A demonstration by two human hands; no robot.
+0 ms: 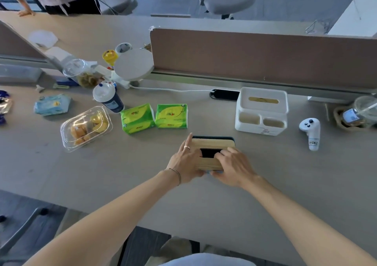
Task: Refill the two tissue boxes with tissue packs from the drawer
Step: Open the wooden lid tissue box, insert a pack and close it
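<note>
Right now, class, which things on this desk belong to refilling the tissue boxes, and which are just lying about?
Job: two green tissue packs; dark wooden-lidded tissue box under both hands; white plastic tissue box.
Lying about: clear fruit container; lidded blue cup; white controller.

Both hands, left hand (pixel 186 162) and right hand (pixel 232 168), clasped on the dark tissue box with a pale wooden slotted lid (pixel 212 143), on the grey desk (pixel 265 184). Beyond the grip and to its left, two green plastic tissue packs (pixel 155 115) side by side. Beyond and right, a white plastic tissue box with two front compartments (pixel 262 110); farther right, a white handheld controller (pixel 311 132).
</note>
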